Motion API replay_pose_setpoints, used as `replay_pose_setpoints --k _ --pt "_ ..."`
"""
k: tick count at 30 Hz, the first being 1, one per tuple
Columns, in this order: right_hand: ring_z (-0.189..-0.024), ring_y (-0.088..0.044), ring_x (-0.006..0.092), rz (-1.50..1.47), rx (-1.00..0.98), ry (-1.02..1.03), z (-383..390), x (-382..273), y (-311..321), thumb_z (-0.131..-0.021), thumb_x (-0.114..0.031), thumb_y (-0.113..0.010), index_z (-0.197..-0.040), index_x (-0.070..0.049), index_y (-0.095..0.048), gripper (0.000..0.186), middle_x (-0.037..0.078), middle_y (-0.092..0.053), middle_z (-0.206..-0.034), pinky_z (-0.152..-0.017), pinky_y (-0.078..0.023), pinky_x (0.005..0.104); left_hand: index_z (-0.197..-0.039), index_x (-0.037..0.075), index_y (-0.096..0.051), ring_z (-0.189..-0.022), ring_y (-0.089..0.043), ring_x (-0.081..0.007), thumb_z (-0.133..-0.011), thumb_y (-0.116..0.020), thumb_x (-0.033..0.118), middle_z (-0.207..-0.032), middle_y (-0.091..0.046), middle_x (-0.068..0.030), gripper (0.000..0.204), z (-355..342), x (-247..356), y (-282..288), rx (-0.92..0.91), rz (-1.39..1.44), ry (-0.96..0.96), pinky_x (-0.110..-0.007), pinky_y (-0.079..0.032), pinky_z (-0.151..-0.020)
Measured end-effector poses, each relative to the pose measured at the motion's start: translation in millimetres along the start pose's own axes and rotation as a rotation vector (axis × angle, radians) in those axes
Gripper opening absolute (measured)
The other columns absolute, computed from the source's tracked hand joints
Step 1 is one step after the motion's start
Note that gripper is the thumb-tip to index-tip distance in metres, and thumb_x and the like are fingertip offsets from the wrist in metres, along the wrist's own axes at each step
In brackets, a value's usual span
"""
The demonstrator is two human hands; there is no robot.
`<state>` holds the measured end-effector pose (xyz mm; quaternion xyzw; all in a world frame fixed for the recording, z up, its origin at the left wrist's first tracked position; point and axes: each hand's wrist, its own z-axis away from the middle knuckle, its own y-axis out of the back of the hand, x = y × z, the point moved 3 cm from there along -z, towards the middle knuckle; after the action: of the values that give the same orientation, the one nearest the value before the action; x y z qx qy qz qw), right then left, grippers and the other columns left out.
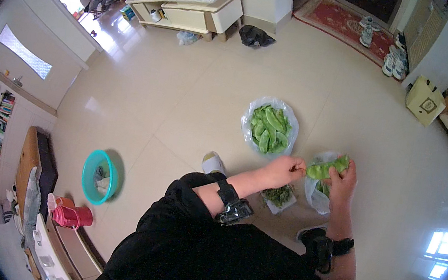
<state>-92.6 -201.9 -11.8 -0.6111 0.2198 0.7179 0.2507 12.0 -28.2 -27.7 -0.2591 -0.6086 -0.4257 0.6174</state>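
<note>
A broad, flat green bean pod [321, 169] is stretched between my two hands. My right hand [345, 184] grips its far right end, fingers wrapped round it. My left hand [283, 172] is closed in a pinch at the pod's left tip. Beyond my left hand, a white plastic bag [246, 135] stands open on the floor, filled with green bean pods [271, 128]. A second plastic bag [314, 201] with a few pods lies under my right hand, partly hidden by it. Below my left hand, a small white tray [285, 206] holds a heap of green trimmings [277, 194].
On the tiled floor at left are a turquoise basin [86, 186] and a red thermos [73, 216]. My slippered foot [213, 163] is near the pods. A black bag [255, 37] lies by the white cabinet [187, 17]; shoes [367, 31] rest on a red rug [332, 20].
</note>
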Motion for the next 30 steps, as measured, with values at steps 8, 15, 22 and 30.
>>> replay_pose_setpoints --k 8,15,22,30 --pt "-0.089 -0.066 0.0167 -0.225 -0.148 -0.156 12 0 -17 -0.090 -0.005 -0.066 -0.120 -0.002 -0.052 0.033 0.008 -0.065 -0.106 -0.072 -0.059 0.0300 -0.091 0.004 -0.061 -0.072 -0.058 -0.0112 -0.095 -0.059 0.010 -0.077 -0.061 -0.0011 0.007 0 -1 1 0.040 0.128 0.022 -0.027 -0.047 -0.066" --pt "-0.079 -0.067 0.0149 -0.146 -0.099 -0.104 12 -6 -22 -0.089 -0.004 -0.067 -0.118 -0.001 -0.051 0.033 0.008 -0.067 -0.100 -0.066 -0.058 0.0279 -0.087 0.002 -0.060 -0.077 -0.063 -0.0363 -0.087 -0.065 0.011 -0.081 -0.064 -0.0153 0.010 11 37 1 0.274 -0.506 -0.255 -0.043 -0.051 -0.069" --pt "-0.078 -0.067 0.0142 -0.116 -0.096 -0.133 12 -3 -20 -0.089 -0.004 -0.068 -0.118 -0.001 -0.049 0.035 0.009 -0.067 -0.099 -0.065 -0.058 0.0277 -0.083 0.002 -0.061 -0.078 -0.063 -0.0355 -0.080 -0.068 0.004 -0.080 -0.064 -0.0155 0.008 12 43 -4 0.346 -0.671 -0.424 -0.044 -0.052 -0.069" --pt "-0.075 -0.067 0.0158 -0.086 -0.066 -0.151 9 6 -18 -0.087 -0.002 -0.067 -0.117 0.001 -0.048 0.036 0.011 -0.066 -0.096 -0.062 -0.059 0.0293 -0.087 0.001 -0.064 -0.076 -0.064 -0.0368 -0.077 -0.069 0.000 -0.081 -0.065 -0.0169 0.011 10 40 -3 0.263 -0.722 -0.473 -0.043 -0.053 -0.069"
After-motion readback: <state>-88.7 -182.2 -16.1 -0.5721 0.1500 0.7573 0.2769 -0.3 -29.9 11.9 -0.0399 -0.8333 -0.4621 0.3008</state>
